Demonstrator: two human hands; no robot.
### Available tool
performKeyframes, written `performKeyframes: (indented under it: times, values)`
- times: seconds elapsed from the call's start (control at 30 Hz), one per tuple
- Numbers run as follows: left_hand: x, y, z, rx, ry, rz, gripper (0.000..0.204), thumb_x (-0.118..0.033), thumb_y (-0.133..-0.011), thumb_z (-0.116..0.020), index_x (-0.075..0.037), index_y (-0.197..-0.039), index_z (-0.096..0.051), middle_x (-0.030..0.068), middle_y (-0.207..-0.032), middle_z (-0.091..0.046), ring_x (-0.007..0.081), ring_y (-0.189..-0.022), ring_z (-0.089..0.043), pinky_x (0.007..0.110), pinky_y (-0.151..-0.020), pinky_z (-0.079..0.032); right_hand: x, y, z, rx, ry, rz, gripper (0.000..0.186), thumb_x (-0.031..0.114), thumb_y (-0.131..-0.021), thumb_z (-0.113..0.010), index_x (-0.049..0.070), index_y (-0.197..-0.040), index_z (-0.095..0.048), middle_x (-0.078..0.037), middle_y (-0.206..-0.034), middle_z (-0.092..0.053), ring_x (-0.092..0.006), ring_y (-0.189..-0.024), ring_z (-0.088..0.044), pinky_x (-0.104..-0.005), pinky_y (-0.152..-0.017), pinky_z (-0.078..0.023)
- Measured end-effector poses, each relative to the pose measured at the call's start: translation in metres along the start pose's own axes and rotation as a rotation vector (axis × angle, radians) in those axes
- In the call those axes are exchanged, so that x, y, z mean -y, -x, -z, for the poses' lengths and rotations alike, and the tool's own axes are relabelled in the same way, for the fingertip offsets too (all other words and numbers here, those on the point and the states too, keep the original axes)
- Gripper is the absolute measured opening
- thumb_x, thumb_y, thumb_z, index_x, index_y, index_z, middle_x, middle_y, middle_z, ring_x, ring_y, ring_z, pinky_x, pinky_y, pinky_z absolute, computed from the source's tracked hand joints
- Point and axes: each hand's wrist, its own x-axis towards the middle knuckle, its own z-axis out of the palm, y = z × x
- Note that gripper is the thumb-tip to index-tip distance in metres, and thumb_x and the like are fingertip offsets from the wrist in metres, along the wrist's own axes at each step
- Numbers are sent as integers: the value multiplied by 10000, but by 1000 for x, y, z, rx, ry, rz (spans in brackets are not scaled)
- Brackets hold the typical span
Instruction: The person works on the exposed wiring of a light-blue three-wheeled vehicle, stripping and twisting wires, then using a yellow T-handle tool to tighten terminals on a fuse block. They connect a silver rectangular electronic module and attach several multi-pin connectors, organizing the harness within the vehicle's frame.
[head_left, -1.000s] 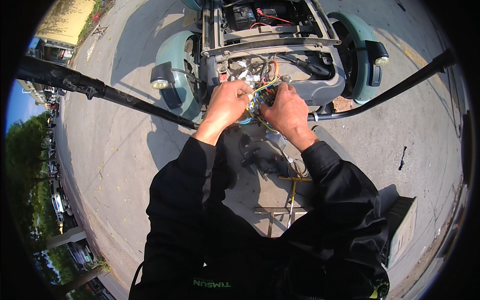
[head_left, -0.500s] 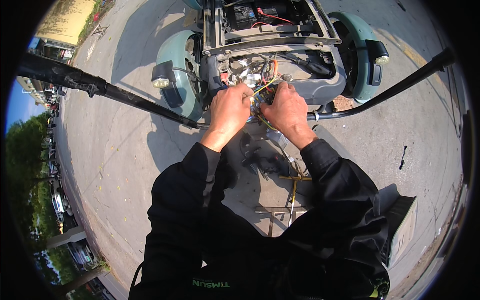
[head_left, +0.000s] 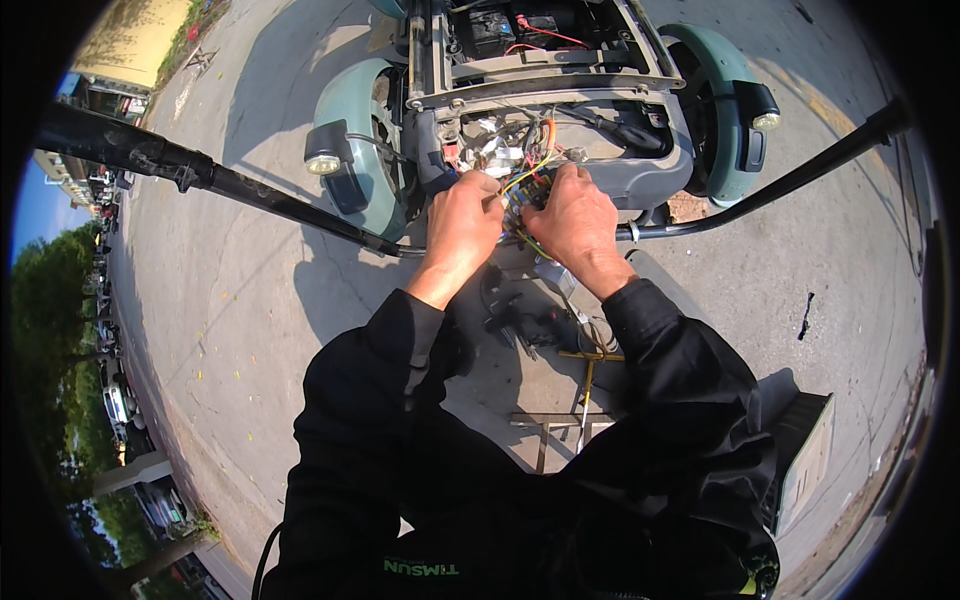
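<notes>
Above an opened vehicle frame, my two hands work close together over a tangle of coloured wires (head_left: pixel 515 205). My left hand (head_left: pixel 463 222) is closed, its thumb and fingers pinched at the left side of the tangle; the fingertips are partly hidden. Closed too, my right hand (head_left: pixel 577 218) curls over the right side of the bundle, its thumb pressed towards the middle. Between them run yellow and blue strands among small dark and pale connectors. Just beyond lie white connectors (head_left: pixel 497 155) and more loose wiring in the grey plastic housing (head_left: pixel 640 180).
Teal fenders (head_left: pixel 362 130) with lamps flank the housing. Black bars (head_left: pixel 270 205) reach out on both sides. Batteries (head_left: pixel 490 32) with red leads sit farther back. Below my hands hang cables and a white connector (head_left: pixel 555 275). A metal stand (head_left: pixel 545 420) and dark panel (head_left: pixel 800 460) are nearer me.
My left hand has shifted very slightly to the right along the wires. My right hand stays almost in the same place.
</notes>
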Motion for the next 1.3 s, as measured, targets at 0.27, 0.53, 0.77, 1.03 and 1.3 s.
performKeyframes:
  times: [0.27, 0.53, 0.77, 1.03, 1.3]
  values:
    - [27, -2, -14, 21, 316, -17, 190, -55, -913, -704, -15, -1092, -750, 165, -912, -774, 248, -811, -760, 355, -743, -572, -3, 1, -2, -13, -9, 27, 569, 351, -760, -830, -39, -1104, -600, -245, -1083, -689, -409, -964, -711, -468, -834, -580]
    - [20, 3, -4, 39, 289, -63, 148, -61, -903, -721, -8, -1038, -749, 172, -917, -765, 254, -811, -759, 358, -729, -573, -5, 2, -2, -29, -28, 48, 562, 349, -760, -831, -41, -1092, -599, -238, -1077, -687, -407, -966, -708, -470, -834, -575]
    - [1, -1, 14, 47, 75, -96, 119, -80, -872, -732, -4, -964, -737, 165, -857, -746, 319, -809, -746, 392, -740, -577, -5, 1, 0, -16, -37, 43, 560, 349, -756, -831, -37, -1095, -607, -227, -1065, -691, -400, -965, -709, -463, -832, -576]
    - [0, -8, 18, 231, 80, -76, 152, -16, -915, -658, 48, -1051, -684, 118, -858, -744, 148, -762, -689, 316, -713, -545, -3, 0, 4, 21, -17, 36, 518, 287, -785, -781, -26, -1153, -594, -229, -1141, -674, -391, -991, -719, -454, -855, -589]
    - [10, -10, 15, 301, 412, 198, 170, -43, -914, -720, -2, -1077, -739, 84, -906, -761, 148, -788, -720, 307, -697, -573, -4, 0, 0, -28, -22, 42, 546, 339, -755, -815, -36, -1099, -617, -228, -1100, -688, -394, -978, -711, -462, -842, -579]
